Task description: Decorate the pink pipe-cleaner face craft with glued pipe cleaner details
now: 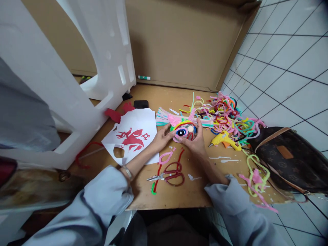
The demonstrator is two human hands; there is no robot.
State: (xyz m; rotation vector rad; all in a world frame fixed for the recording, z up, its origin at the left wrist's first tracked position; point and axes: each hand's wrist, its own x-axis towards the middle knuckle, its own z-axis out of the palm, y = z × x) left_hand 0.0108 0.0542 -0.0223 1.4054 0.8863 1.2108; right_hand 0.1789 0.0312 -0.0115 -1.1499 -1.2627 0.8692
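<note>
Both my hands grip a colourful pipe-cleaner craft figure (188, 131), with a large pink-ringed black-and-white eye and a pale round dot. My left hand (164, 137) has its fingers closed on the left edge, below fluffy pink tufts. On the other side, my right hand (196, 141) wraps the lower right edge with its thumb near the eye. Behind it lies a row of pink, white and teal pipe cleaners (162, 117), partly hidden. Red-handled scissors (173, 175) rest on the table in front, near a pink pipe-cleaner loop (166, 157) and a red strip (157, 177).
A yellow glue gun (225, 140) lies right of my hands, before a tangled pipe-cleaner pile (228, 114). A brown handbag (294, 157) occupies the right edge. White paper with red cut-outs (150, 119) lies left, near a black object (141, 104). Cardboard (179, 44) stands behind.
</note>
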